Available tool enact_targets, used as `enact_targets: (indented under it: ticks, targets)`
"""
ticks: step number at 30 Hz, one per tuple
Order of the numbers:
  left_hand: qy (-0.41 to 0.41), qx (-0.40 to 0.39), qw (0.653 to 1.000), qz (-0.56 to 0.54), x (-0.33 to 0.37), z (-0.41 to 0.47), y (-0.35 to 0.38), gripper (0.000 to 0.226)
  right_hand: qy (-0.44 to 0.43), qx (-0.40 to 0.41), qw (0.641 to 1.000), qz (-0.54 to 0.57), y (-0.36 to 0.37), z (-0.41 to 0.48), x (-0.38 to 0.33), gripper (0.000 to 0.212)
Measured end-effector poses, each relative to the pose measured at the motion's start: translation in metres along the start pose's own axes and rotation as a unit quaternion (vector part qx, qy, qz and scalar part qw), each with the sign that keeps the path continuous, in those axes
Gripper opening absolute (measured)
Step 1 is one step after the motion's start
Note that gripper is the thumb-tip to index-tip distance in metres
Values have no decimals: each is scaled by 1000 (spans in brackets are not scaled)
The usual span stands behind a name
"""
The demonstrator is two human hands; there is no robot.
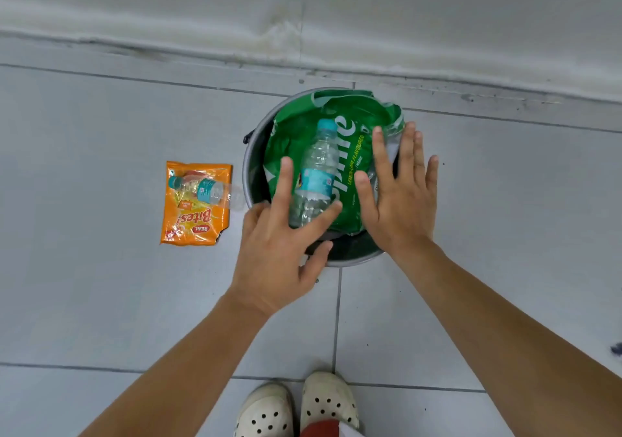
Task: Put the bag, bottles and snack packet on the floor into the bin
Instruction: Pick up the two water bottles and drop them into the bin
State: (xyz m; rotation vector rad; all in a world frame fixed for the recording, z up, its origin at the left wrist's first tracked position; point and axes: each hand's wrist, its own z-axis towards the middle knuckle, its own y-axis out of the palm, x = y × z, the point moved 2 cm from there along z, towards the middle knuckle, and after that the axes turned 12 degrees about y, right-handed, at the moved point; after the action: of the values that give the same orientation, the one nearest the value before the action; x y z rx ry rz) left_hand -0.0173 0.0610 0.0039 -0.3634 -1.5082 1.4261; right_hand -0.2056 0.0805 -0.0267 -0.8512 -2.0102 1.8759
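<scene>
From the head camera, both hands hover spread wide and empty over the bin (250, 167). Between the left hand (282, 251) and right hand (400, 197), a clear bottle (314, 174) lies on the green bag (356, 127) inside. Left of the left hand, a second bottle (202, 190) rests on the orange snack packet (195, 221) on the floor (101, 302).

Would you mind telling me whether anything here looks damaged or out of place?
The orange snack packet on the floor is torn at its lower right corner, and a clear bottle lies on top of it, outside the bin.
</scene>
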Motion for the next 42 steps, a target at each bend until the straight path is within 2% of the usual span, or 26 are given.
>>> enact_targets:
  ticks: [3, 6, 8, 10, 12, 14, 16, 18, 20, 22, 23, 25, 27, 30, 33, 35, 38, 40, 42]
  targets:
    - [-6, 25, 999, 28, -9, -5, -4, 57, -5, -1, 1000, 3, 0, 0, 0, 64]
    - [-69, 103, 992, -30, -33, -12, -8, 63, -8, 3, 1000, 8, 0, 0, 0, 63]
    - [-166, 149, 972, -77, -57, -18, -7, 59, -11, 8, 1000, 9, 0, 0, 0, 62]
    - [-259, 152, 948, -105, -80, -23, 2, 59, -14, 12, 1000, 10, 0, 0, 0, 61]
    - [-297, 138, 935, -138, -97, -22, 14, 57, -14, 17, 1000, 13, 1, 0, 0, 62]
    - [-320, 173, 911, -194, -110, -13, 23, 49, -14, 21, 1000, 15, 1, 1, 0, 61]
    - [-353, 190, 897, -187, -127, -7, 31, 55, -14, 23, 1000, 16, 3, 1, 1, 60]
    - [-413, 127, 891, -138, -145, -9, 41, 58, -16, 28, 999, 15, 5, 1, 2, 59]
    - [-476, -13, 876, -80, -157, -17, 53, 57, -17, 35, 999, 16, 6, 1, 3, 59]
    - [-468, -160, 869, -27, -160, -25, 61, 62, -18, 41, 999, 18, 5, 1, 3, 59]
    - [-451, -209, 868, -13, -162, -28, 65, 63, -19, 44, 999, 17, 6, 1, 4, 59]
    - [-434, -258, 863, -22, -164, -34, 72, 62, -20, 46, 999, 17, 8, 1, 3, 60]
    - [-425, -254, 868, -41, -163, -42, 76, 58, -19, 46, 999, 18, 8, 2, 3, 60]
    - [-379, -224, 898, 0, -153, -52, 74, 39, -17, 43, 999, 13, 8, 2, 3, 60]
    - [-372, -142, 917, -9, -147, -62, 71, 25, -17, 40, 999, 12, 8, 2, 3, 60]
    - [-396, -43, 915, -57, -140, -65, 62, 20, -14, 35, 999, 11, 7, 2, 3, 59]
    - [-431, 151, 877, -148, -121, -59, 37, 13, -14, 30, 999, 13, 7, 1, 2, 60]
    - [-384, 258, 868, -180, -100, -52, 13, 12, -12, 26, 999, 13, 5, 0, 2, 61]
    - [-300, 316, 882, -179, -76, -44, -12, 13, -9, 21, 1000, 14, 4, 0, 1, 61]
